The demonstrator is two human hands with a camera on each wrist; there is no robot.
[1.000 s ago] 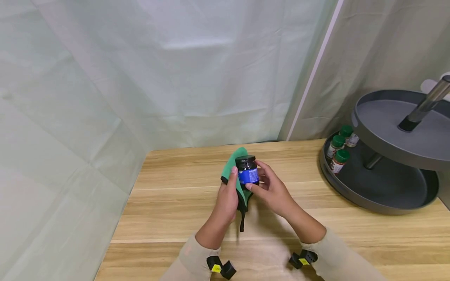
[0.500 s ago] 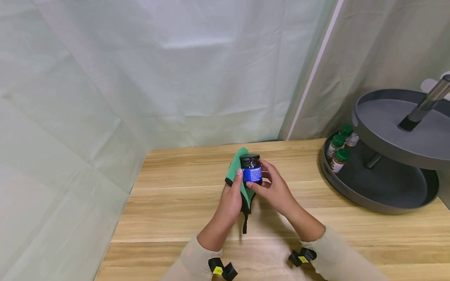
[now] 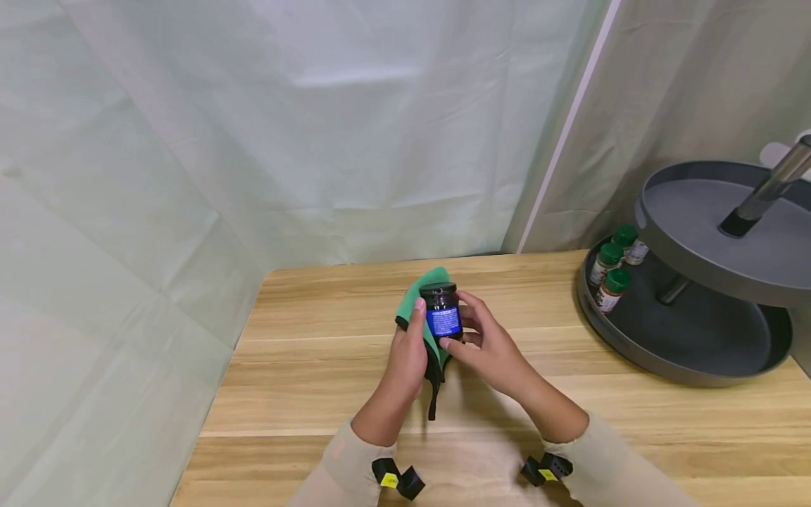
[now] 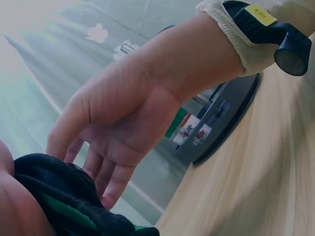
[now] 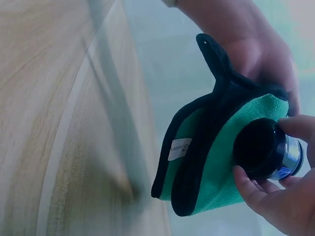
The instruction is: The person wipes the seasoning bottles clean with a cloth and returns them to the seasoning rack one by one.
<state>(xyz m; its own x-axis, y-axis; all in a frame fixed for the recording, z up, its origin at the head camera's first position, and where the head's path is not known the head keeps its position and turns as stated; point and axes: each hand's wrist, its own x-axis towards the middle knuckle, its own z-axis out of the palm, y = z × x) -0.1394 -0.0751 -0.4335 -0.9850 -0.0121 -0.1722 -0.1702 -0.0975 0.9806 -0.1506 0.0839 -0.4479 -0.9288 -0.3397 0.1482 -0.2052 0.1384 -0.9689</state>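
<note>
A dark glass jar [image 3: 443, 321] with a black lid and a blue label is held above the table, nearly upright. The fingers and thumb of my right hand [image 3: 497, 355] grip it low on its right side. My left hand [image 3: 404, 362] holds a green cloth [image 3: 415, 296] with black edging, thumb in front, against the jar's left side. A black hanging loop [image 3: 433, 401] dangles from the cloth. In the right wrist view the jar's dark base [image 5: 255, 146] lies against the folded cloth [image 5: 221, 164], which bears a small white tag [image 5: 178, 149]. The left fingers behind the cloth are hidden.
To the right stands a grey two-tier round tray [image 3: 684, 373]. Several green-capped spice bottles [image 3: 613, 290] sit at the left of its lower tier. Wooden tabletop [image 3: 304, 394] lies under the hands, and pale sheeting [image 3: 380, 141] hangs behind it.
Both hands, with the jar and cloth, shift slightly right, then back left and a little lower. The jar's label has turned a bit, its printed text now more centred. Both hands keep their holds.
</note>
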